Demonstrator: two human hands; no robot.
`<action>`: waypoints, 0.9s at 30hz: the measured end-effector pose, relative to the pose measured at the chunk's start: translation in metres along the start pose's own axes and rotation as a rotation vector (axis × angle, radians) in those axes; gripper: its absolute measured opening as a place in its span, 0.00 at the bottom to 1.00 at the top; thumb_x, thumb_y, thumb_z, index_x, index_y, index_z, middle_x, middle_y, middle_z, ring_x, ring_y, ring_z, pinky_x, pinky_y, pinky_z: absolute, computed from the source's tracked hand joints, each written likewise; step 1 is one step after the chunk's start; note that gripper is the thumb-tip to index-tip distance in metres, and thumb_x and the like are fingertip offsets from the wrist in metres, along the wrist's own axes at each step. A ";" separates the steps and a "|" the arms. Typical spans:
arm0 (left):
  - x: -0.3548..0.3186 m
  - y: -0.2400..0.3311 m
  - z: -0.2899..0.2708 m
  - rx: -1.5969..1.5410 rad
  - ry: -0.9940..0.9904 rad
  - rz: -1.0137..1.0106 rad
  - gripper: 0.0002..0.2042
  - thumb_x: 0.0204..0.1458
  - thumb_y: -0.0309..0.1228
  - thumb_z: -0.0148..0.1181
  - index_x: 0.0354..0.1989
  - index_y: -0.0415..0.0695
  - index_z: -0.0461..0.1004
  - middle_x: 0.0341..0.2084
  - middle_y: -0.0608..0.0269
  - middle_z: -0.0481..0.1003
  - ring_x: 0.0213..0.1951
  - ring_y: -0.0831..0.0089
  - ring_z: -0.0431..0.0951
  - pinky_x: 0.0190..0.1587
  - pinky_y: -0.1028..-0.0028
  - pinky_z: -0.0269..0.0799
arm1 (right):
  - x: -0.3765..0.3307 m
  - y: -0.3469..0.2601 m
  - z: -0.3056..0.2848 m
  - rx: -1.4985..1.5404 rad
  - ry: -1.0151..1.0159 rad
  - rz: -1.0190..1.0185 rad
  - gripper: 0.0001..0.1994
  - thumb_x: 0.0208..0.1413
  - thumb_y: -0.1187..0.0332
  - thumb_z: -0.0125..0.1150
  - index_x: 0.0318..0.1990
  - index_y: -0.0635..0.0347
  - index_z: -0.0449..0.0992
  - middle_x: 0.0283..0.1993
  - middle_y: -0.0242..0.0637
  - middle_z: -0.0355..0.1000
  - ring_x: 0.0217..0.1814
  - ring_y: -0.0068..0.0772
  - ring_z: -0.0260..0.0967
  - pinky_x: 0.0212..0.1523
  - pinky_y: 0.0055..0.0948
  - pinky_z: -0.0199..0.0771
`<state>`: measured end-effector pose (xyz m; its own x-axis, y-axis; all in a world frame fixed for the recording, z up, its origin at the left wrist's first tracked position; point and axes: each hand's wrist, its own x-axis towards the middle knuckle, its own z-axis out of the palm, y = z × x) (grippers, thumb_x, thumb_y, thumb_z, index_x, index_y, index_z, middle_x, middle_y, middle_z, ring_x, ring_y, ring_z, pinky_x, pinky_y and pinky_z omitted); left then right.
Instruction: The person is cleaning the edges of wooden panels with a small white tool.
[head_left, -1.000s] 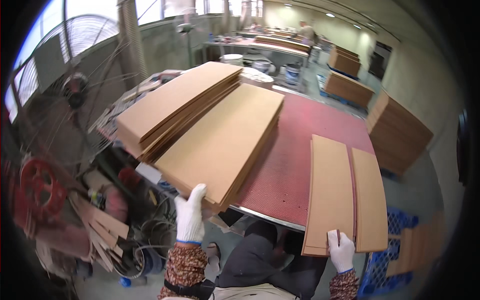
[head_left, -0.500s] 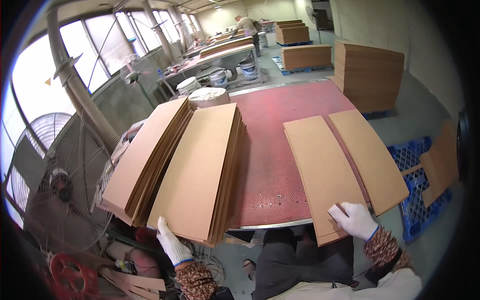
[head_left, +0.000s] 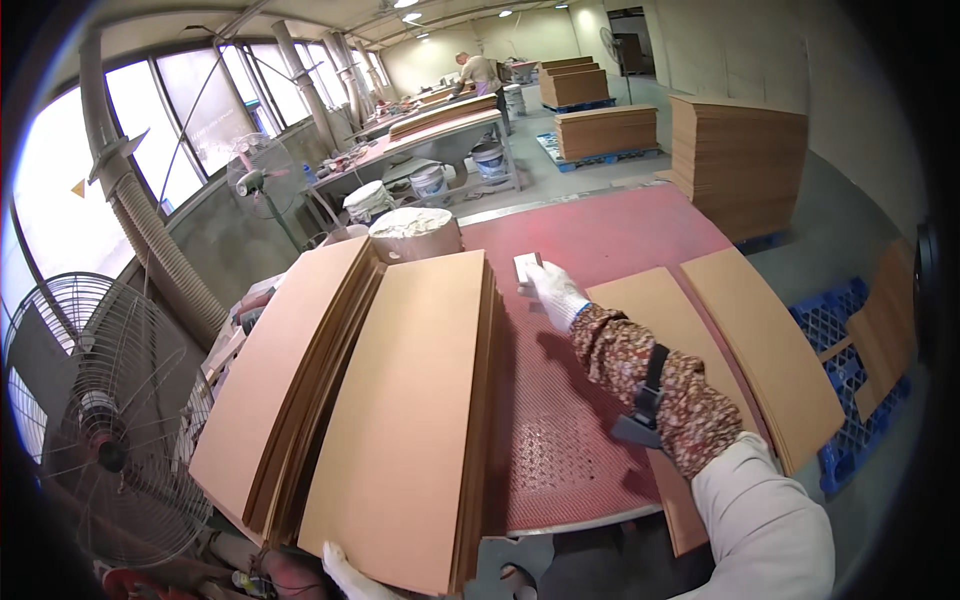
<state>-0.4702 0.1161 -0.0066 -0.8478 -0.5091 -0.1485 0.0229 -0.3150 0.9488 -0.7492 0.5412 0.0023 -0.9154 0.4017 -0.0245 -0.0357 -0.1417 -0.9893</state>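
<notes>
The right hand (head_left: 553, 290) gripped a small pale rectangular block (head_left: 526, 268) on the red worktop (head_left: 600, 230); the left hand (head_left: 345, 575) rested at the tall brown board stack's (head_left: 405, 400) near end, grip indiscernible.

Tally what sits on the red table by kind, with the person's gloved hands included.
Stacks of brown boards: 2 (second stack)
Single flat boards: 2 (other one)
Round tub of pale paste: 1
Small pale block under the right hand: 1
Gloved hands: 2 (left hand at the near stack's edge)
Total: 8
</notes>
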 end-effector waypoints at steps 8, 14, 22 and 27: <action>-0.023 0.009 0.005 -0.038 0.219 -0.104 0.40 0.68 0.62 0.51 0.79 0.46 0.57 0.74 0.52 0.64 0.72 0.51 0.65 0.75 0.52 0.61 | 0.092 0.068 0.044 0.206 0.133 0.093 0.19 0.75 0.58 0.51 0.59 0.64 0.78 0.50 0.39 0.82 0.48 0.31 0.79 0.48 0.36 0.80; -0.022 0.002 0.007 -0.079 0.343 -0.110 0.37 0.68 0.58 0.54 0.79 0.50 0.57 0.74 0.54 0.63 0.72 0.53 0.64 0.74 0.50 0.60 | 0.141 0.095 0.034 -0.168 -0.051 -0.332 0.23 0.77 0.54 0.49 0.53 0.66 0.82 0.48 0.38 0.82 0.49 0.32 0.78 0.54 0.34 0.76; -0.018 -0.006 -0.005 -0.026 0.346 -0.067 0.35 0.69 0.55 0.53 0.75 0.40 0.64 0.71 0.48 0.66 0.68 0.54 0.66 0.73 0.53 0.63 | 0.139 0.098 0.056 -0.346 -0.112 -0.212 0.22 0.78 0.57 0.42 0.52 0.63 0.81 0.47 0.47 0.83 0.51 0.47 0.81 0.53 0.41 0.78; -0.029 0.009 0.011 0.000 0.350 -0.130 0.42 0.64 0.65 0.54 0.77 0.45 0.63 0.73 0.50 0.66 0.69 0.51 0.66 0.73 0.52 0.64 | 0.160 0.110 0.032 -0.822 -0.006 -0.737 0.16 0.75 0.64 0.44 0.47 0.60 0.79 0.46 0.52 0.82 0.49 0.59 0.80 0.53 0.51 0.80</action>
<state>-0.4512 0.1365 0.0097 -0.6108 -0.7081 -0.3543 -0.0727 -0.3954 0.9156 -0.9127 0.5610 -0.1063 -0.7815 0.1358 0.6090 -0.2982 0.7760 -0.5557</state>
